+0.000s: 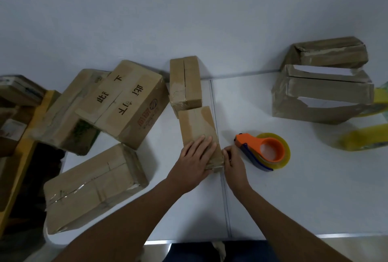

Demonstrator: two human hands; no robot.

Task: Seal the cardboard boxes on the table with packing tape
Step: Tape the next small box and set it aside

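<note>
White table [294,188], wall behind it. Largest item: stacked taped cartons [323,85] at far right, well apart from the hands. Next, printed box [123,102] at left, leaning on a pile of other boxes; below it a long box [92,186] near the front-left edge, clear tape across the top. Upright box [184,82] stands mid-table at the back edge, seam still open on top. Just in front of it, touching or nearly so, the small box [197,127] being worked on, lying near the table's centre seam.

Left hand [195,159] lies flat on the near end of the small box, fingers straight and close together, pressing down. Right hand [232,161] is at the box's right near corner, thumb and forefinger pinched at the edge; what they hold can't be made out, possibly tape.

Tape dispenser [264,150], orange handle with clear roll, sits on the table just right of the right hand, not touched. Yellow rolls [365,138] at far right, blurred.
</note>
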